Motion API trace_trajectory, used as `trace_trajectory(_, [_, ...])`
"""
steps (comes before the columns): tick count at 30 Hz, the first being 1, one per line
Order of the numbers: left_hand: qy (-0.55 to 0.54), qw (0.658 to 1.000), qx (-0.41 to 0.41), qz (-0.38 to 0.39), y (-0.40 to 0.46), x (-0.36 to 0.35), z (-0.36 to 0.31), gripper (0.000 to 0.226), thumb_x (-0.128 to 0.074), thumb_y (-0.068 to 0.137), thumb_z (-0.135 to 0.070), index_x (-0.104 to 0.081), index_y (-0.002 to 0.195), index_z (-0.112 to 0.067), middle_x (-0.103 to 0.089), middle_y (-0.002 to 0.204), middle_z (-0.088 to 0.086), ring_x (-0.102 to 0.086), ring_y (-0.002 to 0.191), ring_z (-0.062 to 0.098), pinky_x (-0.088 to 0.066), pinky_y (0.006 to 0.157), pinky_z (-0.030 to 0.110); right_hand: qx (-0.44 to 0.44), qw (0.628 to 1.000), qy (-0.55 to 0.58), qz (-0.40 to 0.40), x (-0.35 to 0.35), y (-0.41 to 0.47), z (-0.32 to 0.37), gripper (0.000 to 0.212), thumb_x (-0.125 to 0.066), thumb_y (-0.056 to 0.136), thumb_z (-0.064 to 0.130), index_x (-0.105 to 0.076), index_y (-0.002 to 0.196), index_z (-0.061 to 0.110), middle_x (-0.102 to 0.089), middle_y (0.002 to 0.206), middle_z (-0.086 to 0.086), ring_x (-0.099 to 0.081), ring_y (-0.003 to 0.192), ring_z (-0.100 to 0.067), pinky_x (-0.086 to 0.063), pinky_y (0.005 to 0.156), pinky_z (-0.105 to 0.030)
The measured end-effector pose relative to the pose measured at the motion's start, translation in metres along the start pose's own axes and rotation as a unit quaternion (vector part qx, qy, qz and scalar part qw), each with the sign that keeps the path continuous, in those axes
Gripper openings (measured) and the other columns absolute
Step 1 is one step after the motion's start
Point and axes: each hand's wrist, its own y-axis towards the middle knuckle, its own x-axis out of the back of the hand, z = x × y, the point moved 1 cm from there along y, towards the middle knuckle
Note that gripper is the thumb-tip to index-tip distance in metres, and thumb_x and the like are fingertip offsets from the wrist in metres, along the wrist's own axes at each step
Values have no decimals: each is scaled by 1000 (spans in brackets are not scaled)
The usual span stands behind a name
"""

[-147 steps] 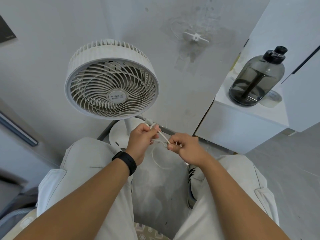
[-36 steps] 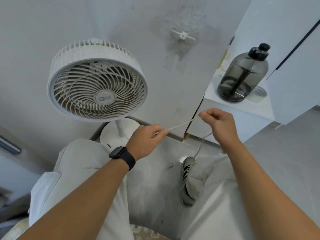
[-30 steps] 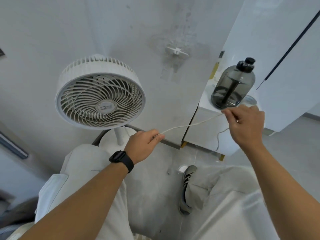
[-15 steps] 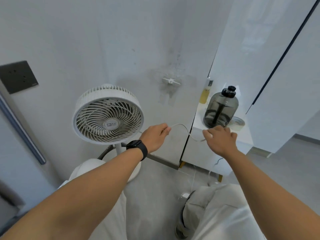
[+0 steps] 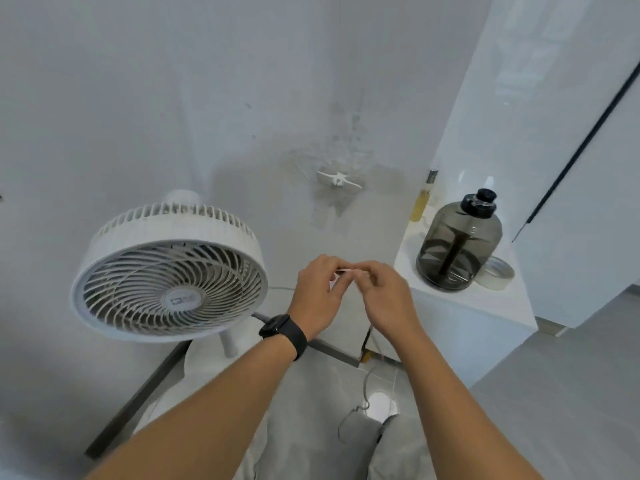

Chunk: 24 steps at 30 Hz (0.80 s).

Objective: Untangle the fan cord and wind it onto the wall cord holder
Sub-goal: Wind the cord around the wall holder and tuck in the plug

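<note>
- Left hand (image 5: 320, 292) and right hand (image 5: 384, 294) meet at chest height, fingertips of both pinching a short white stretch of the fan cord (image 5: 346, 270) between them. Judged: close spacing gives control of one short length to start a wrap.
- From the left hand, cord runs left toward the fan (image 5: 169, 271); slack hangs below the right hand to a loop near the floor (image 5: 519, 393). No knot visible in it.
- Wall cord holder (image 5: 338, 179) sits above the hands, well apart, bare of cord; winding not yet begun.
- Counter (image 5: 485, 299) at right carries a dark bottle (image 5: 459, 242) and tape roll (image 5: 497, 273); keep slack off them.
</note>
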Motion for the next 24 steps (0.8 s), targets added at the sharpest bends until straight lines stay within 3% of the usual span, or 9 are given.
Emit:
trace_trajectory(4, [40, 995, 33, -91, 27, -10, 39, 24, -47, 105, -36, -64, 121, -32, -69, 110, -13, -64, 104, 15, -47, 96, 41, 69, 989, -60, -114, 10, 63, 9, 12, -63, 101, 18, -74, 97, 16, -62, 88, 5, -58, 90, -17, -33, 75, -24])
trace_trajectory(7, [140, 977, 49, -156, 58, -18, 63, 32, -39, 107, -29, -67, 122, -32, -68, 108, -13, -61, 105, 16, -42, 100, 47, 96, 980, -81, -154, 10, 108, 17, 11, -62, 101, 17, -73, 100, 18, -58, 90, 6, -55, 89, -16, -32, 75, -21])
trace_trajectory(11, [82, 965, 65, -239, 106, -33, 78, 38, -34, 109, -26, -65, 129, -26, -66, 115, -8, -59, 111, 18, -40, 107, 53, 155, 965, -84, -196, -3, 155, 29, 11, -61, 102, 18, -72, 103, 20, -56, 93, 6, -51, 83, -8, -36, 72, -8])
trace_trajectory(14, [21, 947, 71, -312, 129, -41, 84, 37, -39, 108, -24, -66, 132, -24, -64, 118, -6, -56, 113, 19, -42, 104, 47, 218, 951, -123, -180, -10, 188, 42, 12, -60, 102, 21, -72, 103, 20, -60, 94, 4, -53, 78, -9, -38, 64, -15])
trace_trajectory(16, [10, 936, 76, -343, 141, -46, 83, 40, -42, 106, -20, -59, 143, -24, -56, 132, -2, -47, 125, 18, -41, 108, 48, 253, 937, -139, -197, -10, 206, 49, 13, -60, 101, 22, -73, 101, 19, -63, 91, 2, -53, 75, -10, -36, 62, -22])
trace_trajectory(20, [-15, 945, 96, -311, 150, -51, 76, 81, -53, 94, -3, -18, 163, -24, -19, 161, -1, -16, 155, 24, -28, 124, 52, 274, 920, -147, -239, -8, 233, 63, 18, -59, 103, 26, -75, 103, 19, -71, 90, 1, -61, 77, -16, -44, 66, -31])
trace_trajectory(24, [11, 960, 98, -264, 153, -47, 80, 97, -53, 87, 2, -4, 164, -31, -4, 170, -8, 6, 160, 21, -20, 127, 52, 272, 917, -159, -246, -10, 247, 73, 20, -59, 103, 30, -75, 107, 20, -74, 93, 3, -66, 80, -18, -51, 68, -36])
